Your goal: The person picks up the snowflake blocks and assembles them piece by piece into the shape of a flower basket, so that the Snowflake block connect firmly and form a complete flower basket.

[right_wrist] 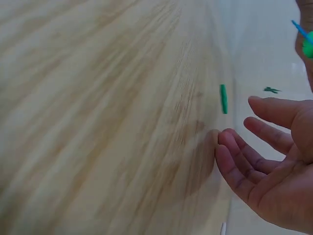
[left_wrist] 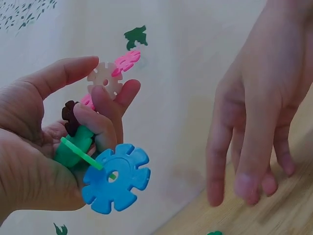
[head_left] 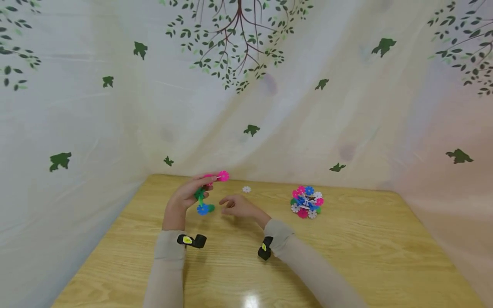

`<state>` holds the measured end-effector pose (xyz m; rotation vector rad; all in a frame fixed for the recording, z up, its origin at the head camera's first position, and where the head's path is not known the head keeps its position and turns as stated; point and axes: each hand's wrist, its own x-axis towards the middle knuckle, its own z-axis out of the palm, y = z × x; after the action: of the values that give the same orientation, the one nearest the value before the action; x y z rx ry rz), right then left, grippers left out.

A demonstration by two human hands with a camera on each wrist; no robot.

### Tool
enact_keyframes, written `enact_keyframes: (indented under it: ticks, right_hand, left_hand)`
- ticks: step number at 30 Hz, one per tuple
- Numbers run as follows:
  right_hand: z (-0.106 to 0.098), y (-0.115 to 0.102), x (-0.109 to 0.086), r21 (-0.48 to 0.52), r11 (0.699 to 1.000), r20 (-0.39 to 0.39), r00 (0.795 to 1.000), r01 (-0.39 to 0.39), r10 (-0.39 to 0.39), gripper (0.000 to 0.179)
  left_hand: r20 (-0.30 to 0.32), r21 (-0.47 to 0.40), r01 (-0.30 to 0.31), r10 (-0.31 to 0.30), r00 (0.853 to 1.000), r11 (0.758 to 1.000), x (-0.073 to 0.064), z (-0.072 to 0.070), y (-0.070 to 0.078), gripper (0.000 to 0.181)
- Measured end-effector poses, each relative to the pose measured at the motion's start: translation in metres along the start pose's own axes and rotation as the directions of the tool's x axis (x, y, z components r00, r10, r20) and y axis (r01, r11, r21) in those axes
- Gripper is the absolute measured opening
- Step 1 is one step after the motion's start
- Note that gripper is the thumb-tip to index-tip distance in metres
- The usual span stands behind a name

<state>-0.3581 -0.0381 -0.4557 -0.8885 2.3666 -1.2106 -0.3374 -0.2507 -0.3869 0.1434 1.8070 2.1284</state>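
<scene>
My left hand holds a chain of interlocked notched plastic discs above the left part of the table. In the left wrist view, a white disc is pinched between thumb and fingers, and a pink disc sticks out beyond it. Lower on the chain come a dark brown disc, green discs and a blue disc hanging at the bottom; curled fingers partly hide the middle. My right hand is empty, fingers loosely bent, low over the table near a loose green disc.
Toward the back of the wooden table lies a single white disc. A heap of pink, blue, white and green discs sits farther right. A pale curtain with leaf prints rises behind the table and along both sides.
</scene>
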Motion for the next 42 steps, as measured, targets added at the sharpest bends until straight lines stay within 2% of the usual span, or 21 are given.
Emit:
enact_keyframes:
  ticks: [6, 11, 15, 18, 21, 24, 30, 33, 36, 42]
  right_hand:
    - [0.009, -0.008, 0.021, -0.164, 0.986, 0.12, 0.993, 0.031, -0.012, 0.054]
    - [0.014, -0.012, 0.028, -0.315, 0.945, 0.168, 0.985, 0.085, -0.032, 0.05]
    - [0.015, -0.017, 0.023, -0.397, 0.916, 0.128, 0.992, 0.055, -0.004, 0.037]
    - [0.014, -0.02, 0.016, -0.401, 0.916, 0.076, 0.997, -0.001, 0.034, 0.028]
    - [0.01, -0.019, 0.006, -0.37, 0.929, 0.035, 0.998, -0.03, 0.046, 0.019]
    - [0.002, -0.012, -0.004, -0.307, 0.951, 0.033, 0.999, -0.021, 0.033, 0.015]
    - [-0.021, 0.014, -0.027, -0.062, 0.998, 0.041, 0.999, 0.007, -0.005, 0.017]
    - [-0.036, 0.027, -0.04, 0.061, 0.998, 0.0, 1.0, 0.002, -0.002, 0.013]
    - [-0.054, 0.034, -0.055, 0.138, 0.99, -0.051, 0.999, 0.013, -0.006, 0.017]
    - [-0.082, 0.031, -0.079, 0.251, 0.968, -0.162, 0.986, 0.003, 0.039, 0.028]
  left_hand:
    - [-0.013, -0.048, 0.004, -0.004, 1.0, 0.999, -0.003, -0.005, 0.0, 0.023]
    - [0.026, -0.025, -0.016, 0.017, 1.0, 1.0, -0.001, -0.006, -0.003, 0.019]
    - [0.087, 0.018, -0.033, 0.032, 0.996, 0.999, 0.002, -0.003, -0.005, 0.017]
    - [0.108, 0.04, -0.035, 0.03, 0.994, 0.999, 0.004, 0.002, -0.006, 0.017]
    - [0.119, 0.054, -0.041, 0.034, 0.992, 0.998, 0.008, 0.007, -0.008, 0.017]
    - [0.136, 0.064, -0.053, 0.044, 0.99, 0.997, 0.012, 0.014, -0.012, 0.017]
    - [0.173, 0.058, -0.031, 0.02, 0.985, 0.998, 0.02, 0.033, -0.021, 0.015]
    - [0.172, 0.07, -0.008, -0.005, 0.985, 0.998, 0.024, 0.043, -0.025, 0.015]
    - [0.165, 0.086, 0.008, -0.022, 0.986, 0.996, 0.028, 0.051, -0.03, 0.016]
    - [0.103, 0.123, 0.037, -0.05, 0.993, 0.992, 0.034, 0.067, -0.038, 0.033]
